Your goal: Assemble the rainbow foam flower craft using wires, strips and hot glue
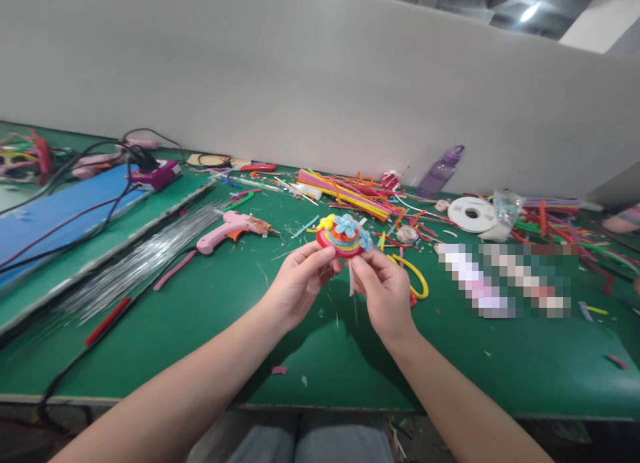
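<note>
Between my two hands, above the green table, is a small hat-shaped pipe-cleaner craft (pixel 341 240) in red, yellow and blue coils, with blue and yellow flowers on it. My left hand (pixel 303 276) pinches its left edge between thumb and fingers. On the other side my right hand (pixel 387 286) has its fingers closed at the lower right edge, by a blue flower. A narrow pale strip (pixel 351 278) hangs down beneath the craft, close to my right thumb. A pink glue gun (pixel 227 231) lies on the table left of my hands.
Bundled pipe cleaners (pixel 345 195) lie behind my hands, with a purple bottle (pixel 440 172) against the wall. A white spool (pixel 471 214) is at right. Clear thin sticks (pixel 150 256), a purple power socket (pixel 157 175) and black cables occupy the left. Part of another person's hand (pixel 623 220) shows far right.
</note>
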